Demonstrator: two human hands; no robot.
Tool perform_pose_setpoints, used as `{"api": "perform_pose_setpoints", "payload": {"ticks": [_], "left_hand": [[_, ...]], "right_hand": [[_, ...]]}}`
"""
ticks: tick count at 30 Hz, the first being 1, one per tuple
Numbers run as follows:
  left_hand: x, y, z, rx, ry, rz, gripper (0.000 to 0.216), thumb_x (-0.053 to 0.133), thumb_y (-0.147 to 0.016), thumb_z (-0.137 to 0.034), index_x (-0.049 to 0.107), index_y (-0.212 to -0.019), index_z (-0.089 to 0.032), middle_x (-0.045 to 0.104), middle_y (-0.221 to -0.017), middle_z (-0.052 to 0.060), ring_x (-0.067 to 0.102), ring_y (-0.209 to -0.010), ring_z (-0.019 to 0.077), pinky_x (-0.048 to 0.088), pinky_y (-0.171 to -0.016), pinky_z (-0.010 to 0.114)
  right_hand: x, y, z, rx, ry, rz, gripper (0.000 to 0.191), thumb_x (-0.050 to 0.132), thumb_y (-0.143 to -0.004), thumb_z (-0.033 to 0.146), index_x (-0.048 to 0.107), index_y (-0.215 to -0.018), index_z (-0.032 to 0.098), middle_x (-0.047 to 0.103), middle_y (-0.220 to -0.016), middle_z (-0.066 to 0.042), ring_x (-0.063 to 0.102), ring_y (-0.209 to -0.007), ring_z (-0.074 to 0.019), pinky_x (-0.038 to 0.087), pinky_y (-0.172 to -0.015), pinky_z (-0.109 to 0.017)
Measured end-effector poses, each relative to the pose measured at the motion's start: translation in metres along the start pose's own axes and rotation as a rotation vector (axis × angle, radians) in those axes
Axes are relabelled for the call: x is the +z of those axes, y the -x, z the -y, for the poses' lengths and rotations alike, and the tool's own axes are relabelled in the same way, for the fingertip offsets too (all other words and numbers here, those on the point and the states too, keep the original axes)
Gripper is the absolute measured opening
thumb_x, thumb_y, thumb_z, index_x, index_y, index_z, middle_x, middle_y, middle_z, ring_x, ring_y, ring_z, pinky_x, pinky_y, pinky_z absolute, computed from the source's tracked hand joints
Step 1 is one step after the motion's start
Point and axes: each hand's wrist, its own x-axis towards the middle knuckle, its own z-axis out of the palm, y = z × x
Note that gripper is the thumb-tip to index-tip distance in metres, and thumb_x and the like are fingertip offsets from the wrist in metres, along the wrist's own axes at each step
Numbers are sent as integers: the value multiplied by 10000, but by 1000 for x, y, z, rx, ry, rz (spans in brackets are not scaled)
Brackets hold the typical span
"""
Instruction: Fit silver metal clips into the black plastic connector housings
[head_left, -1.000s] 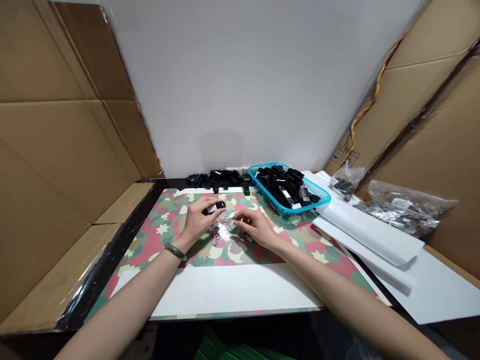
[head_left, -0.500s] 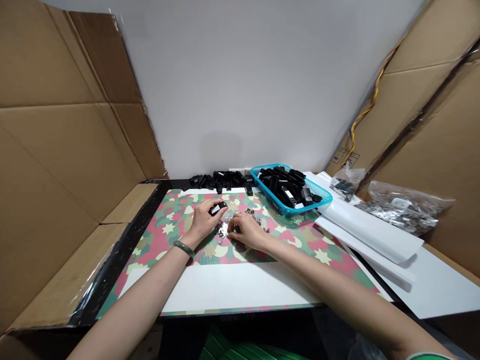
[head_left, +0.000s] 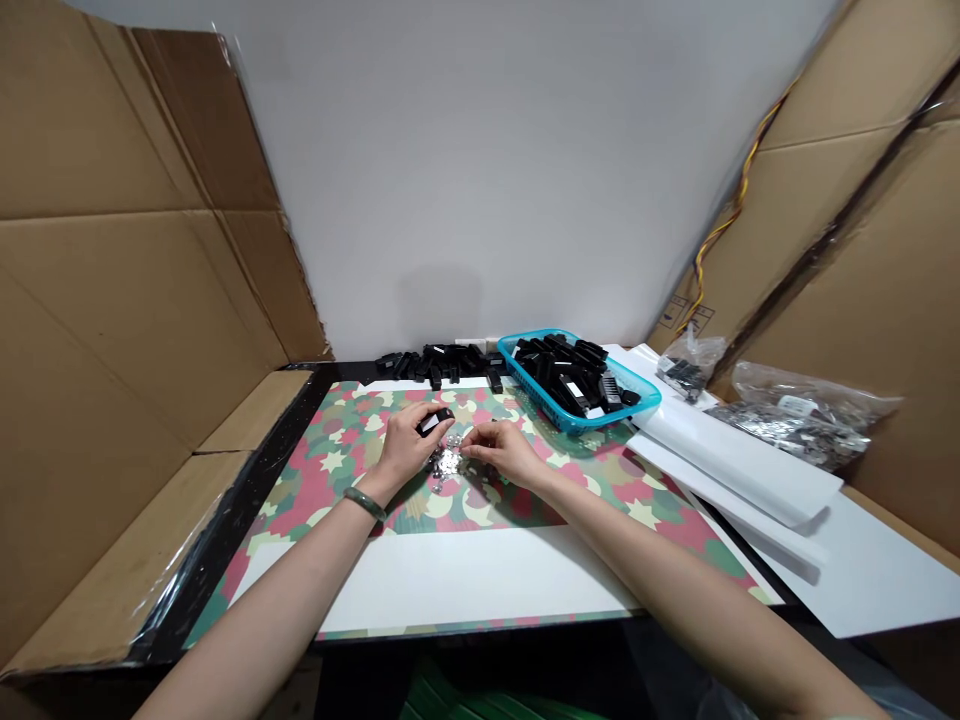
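My left hand (head_left: 405,447) holds a small black plastic part (head_left: 436,422) with a white label between thumb and fingers. A loose heap of small silver metal pieces (head_left: 447,463) lies on the camouflage-patterned mat (head_left: 322,500), just below that part. My right hand (head_left: 502,452) sits beside the heap, its fingertips pinched together at the heap's upper right. Whether those fingers hold a piece is hidden. A green bangle (head_left: 365,504) circles my left wrist.
A blue plastic basket (head_left: 544,400) full of black parts stands behind the mat, beside a row of black parts (head_left: 442,360). White sheets (head_left: 735,465) and plastic bags of metal parts (head_left: 795,425) lie to the right. Cardboard walls flank the bench.
My right hand has lifted off the metal pieces and shifted right, its fingertips now pinched. The left hand still holds the black part, and the view has shifted slightly.
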Motion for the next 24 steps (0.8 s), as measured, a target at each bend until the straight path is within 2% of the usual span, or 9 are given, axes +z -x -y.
{"api": "perform_pose_setpoints", "payload": {"ticks": [3,6,11,14,16,18,20,22,24], "left_hand": [[0,0,-2,-10,20,-2,151,687,-846,-312,708,-912,-177,757,-892,80,704,-821,233,548,-748,344],[1,0,-4,-22,25,-5,176,665,-861,-332,708,-924,-173,750,-883,83,693,-798,223,536,-734,338],[2,0,-7,-170,100,44,238,603,-889,-395,689,-962,-186,729,-930,79,656,-769,195,502,-684,305],[3,2,-9,-260,269,124,301,525,-930,-451,630,-1056,-198,709,-967,71,628,-698,157,484,-611,271],[3,3,-10,-291,382,178,331,449,-962,-473,583,-1101,-205,694,-891,45,580,-597,130,453,-541,253],[3,4,-12,-272,386,234,331,433,-970,-473,584,-1096,-206,677,-815,22,550,-557,123,430,-516,246],[4,6,-16,-200,302,272,297,540,-928,-458,625,-1058,-205,683,-809,20,585,-613,137,452,-566,253],[5,7,-18,-113,250,258,262,663,-857,-415,664,-1012,-204,715,-869,35,643,-726,168,493,-668,275],[7,9,-20,-60,268,199,210,693,-837,-367,685,-967,-202,739,-918,49,677,-821,195,514,-747,296]], "right_hand": [[-5,1,6,36,-134,-6,258,729,-707,394,733,-768,144,595,-576,5,459,-488,-97,325,-483,-235],[-9,1,9,55,-172,-7,331,755,-676,445,743,-806,142,577,-539,11,463,-466,-98,320,-461,-233],[-10,0,8,106,-324,-66,378,853,-561,392,747,-820,138,633,-581,0,493,-453,-85,351,-461,-226],[-10,-1,6,126,-359,-103,369,872,-541,351,748,-808,129,656,-598,-15,500,-447,-81,356,-461,-226],[-10,-1,6,145,-394,-137,367,883,-525,328,749,-801,126,662,-607,-17,498,-445,-77,367,-463,-228],[-9,-1,7,175,-452,-171,374,895,-510,303,748,-806,129,654,-608,-8,491,-446,-69,375,-468,-225],[-9,-1,7,206,-526,-195,383,906,-503,278,745,-818,133,649,-622,-2,491,-460,-62,381,-475,-217],[-8,-1,8,226,-597,-199,395,914,-504,257,744,-839,136,650,-639,1,492,-476,-56,385,-482,-206],[-7,0,8,228,-653,-172,410,916,-517,249,745,-873,142,652,-654,4,485,-482,-50,387,-485,-198]]}}
